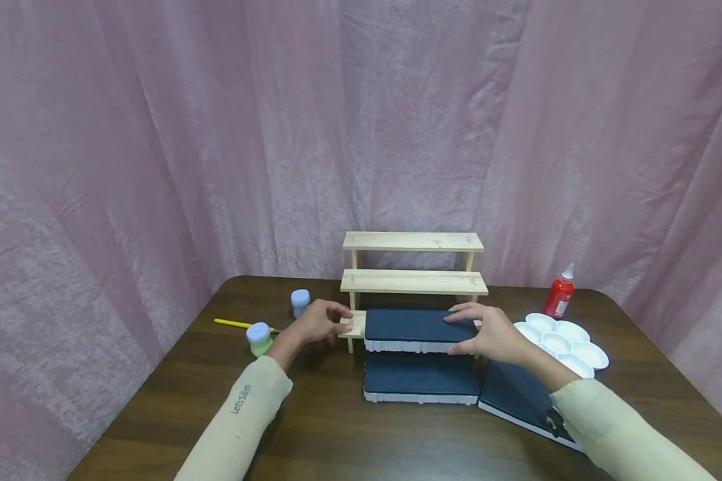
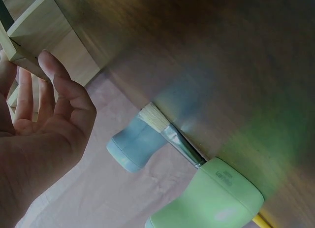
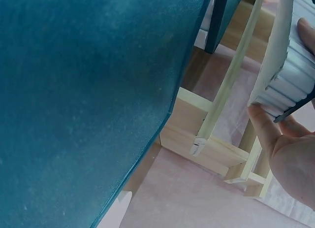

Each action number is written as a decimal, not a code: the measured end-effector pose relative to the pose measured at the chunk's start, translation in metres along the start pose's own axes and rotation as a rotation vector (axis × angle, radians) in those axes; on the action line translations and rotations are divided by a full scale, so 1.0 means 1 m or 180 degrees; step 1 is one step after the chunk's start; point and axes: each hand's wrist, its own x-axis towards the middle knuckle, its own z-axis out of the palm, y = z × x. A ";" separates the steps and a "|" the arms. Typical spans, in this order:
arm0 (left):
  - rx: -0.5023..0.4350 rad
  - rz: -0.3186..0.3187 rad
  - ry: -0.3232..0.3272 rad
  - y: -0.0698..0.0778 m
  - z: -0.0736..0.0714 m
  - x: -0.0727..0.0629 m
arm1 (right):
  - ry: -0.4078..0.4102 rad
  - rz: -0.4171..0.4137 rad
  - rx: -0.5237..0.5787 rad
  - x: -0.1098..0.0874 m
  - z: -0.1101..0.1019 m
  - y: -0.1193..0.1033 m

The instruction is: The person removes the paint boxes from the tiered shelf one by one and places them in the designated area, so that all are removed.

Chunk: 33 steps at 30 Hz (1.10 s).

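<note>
A three-step wooden display rack [image 1: 414, 281] stands at the back middle of the table. My left hand [image 1: 320, 321] pinches the left end of its lowest step, thumb and fingers about the board's edge [image 2: 27, 63] in the left wrist view. On that step, in the head view, is a flat case with a dark blue lid [image 1: 418, 325] and a white ribbed base. My right hand [image 1: 495, 334] grips the case's right end, fingers on the lid and thumb at the front. From the right wrist, the ribbed base [image 3: 288, 85] shows tilted above the step.
A second dark blue case [image 1: 420, 375] lies in front of the rack; a third case [image 1: 514, 391] is under my right forearm. Beyond it are a white flower-shaped palette [image 1: 556, 344] and a red bottle [image 1: 559, 296]. Green [image 1: 259, 339] and blue [image 1: 300, 302] jars flank a yellow paintbrush [image 1: 231, 323].
</note>
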 end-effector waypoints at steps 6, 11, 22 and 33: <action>0.0012 -0.0019 0.0008 0.000 0.001 0.000 | -0.0012 0.0042 0.0063 -0.005 0.001 -0.002; -0.0040 -0.0007 0.0002 -0.001 0.000 0.001 | -0.0060 0.0007 0.0134 -0.010 0.002 -0.004; -0.0039 0.0011 -0.0006 0.000 0.000 0.000 | -0.0067 -0.0041 0.0132 -0.021 -0.001 -0.010; -0.0003 -0.0022 -0.0015 0.001 0.000 0.000 | -0.0097 -0.0072 0.0273 -0.029 0.001 -0.014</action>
